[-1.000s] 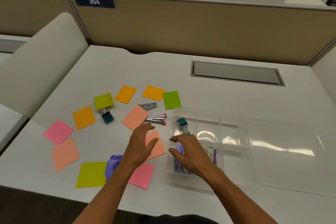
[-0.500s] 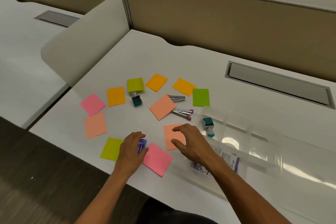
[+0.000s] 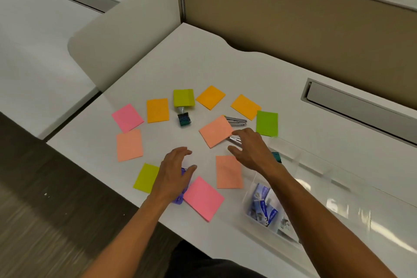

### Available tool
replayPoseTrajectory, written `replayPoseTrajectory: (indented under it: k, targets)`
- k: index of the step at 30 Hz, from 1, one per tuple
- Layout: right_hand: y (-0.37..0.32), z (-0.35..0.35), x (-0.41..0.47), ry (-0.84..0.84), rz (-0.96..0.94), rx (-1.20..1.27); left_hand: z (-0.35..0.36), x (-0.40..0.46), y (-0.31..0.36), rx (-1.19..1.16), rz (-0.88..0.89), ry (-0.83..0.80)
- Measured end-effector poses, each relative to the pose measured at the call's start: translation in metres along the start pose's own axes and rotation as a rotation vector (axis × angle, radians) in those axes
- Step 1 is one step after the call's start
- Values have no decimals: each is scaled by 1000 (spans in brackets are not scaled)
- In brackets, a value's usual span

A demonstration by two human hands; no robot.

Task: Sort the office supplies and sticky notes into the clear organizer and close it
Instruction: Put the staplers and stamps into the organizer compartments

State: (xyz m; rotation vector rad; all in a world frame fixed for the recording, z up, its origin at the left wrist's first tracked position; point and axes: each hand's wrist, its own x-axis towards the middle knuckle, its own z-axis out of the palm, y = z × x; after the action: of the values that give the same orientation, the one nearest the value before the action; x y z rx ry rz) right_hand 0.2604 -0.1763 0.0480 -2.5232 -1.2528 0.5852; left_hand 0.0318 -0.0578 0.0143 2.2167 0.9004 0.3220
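Several sticky notes lie in a ring on the white desk, among them a pink note (image 3: 203, 197), a salmon note (image 3: 215, 131) and a green note (image 3: 267, 123). My left hand (image 3: 173, 171) lies spread over a purple tool (image 3: 178, 200) at the desk's near edge. My right hand (image 3: 250, 149) is open, its fingertips at a silver stapler (image 3: 234, 140) half under the salmon note. A second silver stapler (image 3: 237, 121) lies just behind. The clear organizer (image 3: 316, 187) stands at the right, lid open, holding blue staple boxes (image 3: 261, 206) and a teal clip (image 3: 276, 157).
A teal clip (image 3: 184, 119) sticks out from under a yellow-green note (image 3: 184, 97). A white side divider (image 3: 126, 36) rises at the left. A beige partition (image 3: 293, 29) stands behind. A grey cable hatch (image 3: 361, 110) is set into the desk at the back right.
My right hand left the organizer and reached left and forward to the silver stapler. My left hand came back onto the purple tool. The view swung left.
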Motion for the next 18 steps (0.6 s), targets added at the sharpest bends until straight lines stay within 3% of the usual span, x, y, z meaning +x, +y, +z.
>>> replayPoseTrajectory:
  k: [9,13,18]
  targets:
    - [1,13,22,-71,124,-7,17,98,34,18,178,-115]
    - [-6,19,26,-28,172,-163,37,151,53,66,320,-147]
    - [-10,24,26,25,156,-348,67,194,73,285,386,-288]
